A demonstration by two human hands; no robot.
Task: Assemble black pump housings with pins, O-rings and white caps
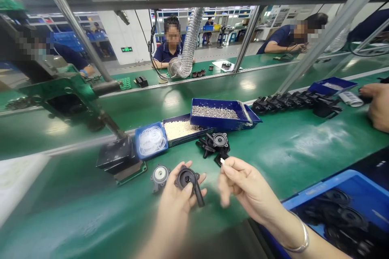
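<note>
My left hand (179, 194) is closed around a black plastic pump housing (186, 177), round with a spout that points down to the right. Its open cup faces up, my thumb resting on the rim. To the right, my right hand (243, 182) pinches a small white plastic piece (223, 161) between thumb and forefinger, apart from the housing. A grey housing part with a white ring (160, 174) lies on the table just left of my left hand. Several black housings (220, 140) sit in a small heap behind my right hand.
Behind the hands stand a tray of white rings (151, 141), a bin of cream pieces (180, 129) and a blue bin of screws (214, 112). A blue crate (331, 186) of black housings is at right. A press (117, 151) stands left. Co-workers sit opposite; another person's hand (378, 105) shows right.
</note>
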